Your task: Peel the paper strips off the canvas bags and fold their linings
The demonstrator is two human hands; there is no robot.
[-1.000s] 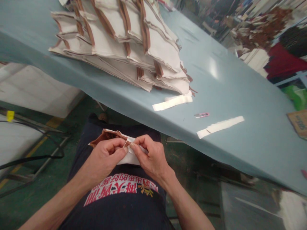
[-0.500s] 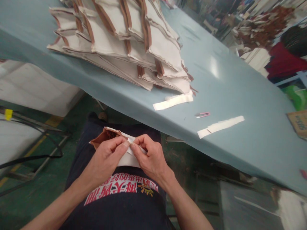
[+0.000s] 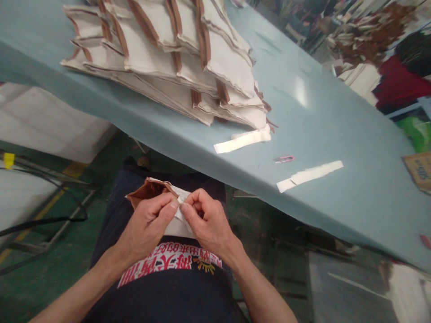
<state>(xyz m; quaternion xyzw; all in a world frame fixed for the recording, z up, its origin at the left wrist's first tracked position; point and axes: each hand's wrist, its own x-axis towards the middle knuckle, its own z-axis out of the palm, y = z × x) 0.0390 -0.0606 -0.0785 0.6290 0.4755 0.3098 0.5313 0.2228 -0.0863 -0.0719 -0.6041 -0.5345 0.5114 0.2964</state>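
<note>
A cream cloth bag (image 3: 178,229) with a brown inside lies across my lap, its opened end toward the left. Over its upper edge, my left hand (image 3: 151,220) is closed in a pinch between thumb and forefinger. Close beside it, my right hand (image 3: 209,219) pinches too, the thumb tips nearly meeting. A small white strip (image 3: 180,212) shows between the fingertips, against the bag; the fingers partly cover it, so its exact form is hard to make out.
On the blue-green table (image 3: 323,130) ahead stands a heap of cream bags with brown edging (image 3: 161,58). Nearer me are white strips (image 3: 242,141), pink-handled thread snips (image 3: 284,159) and another row of white strips (image 3: 310,176). A metal frame (image 3: 67,215) stands left.
My fingertips have shifted slightly on the small white strip, the right hand moving a little to the left. The bag stays on my lap.
</note>
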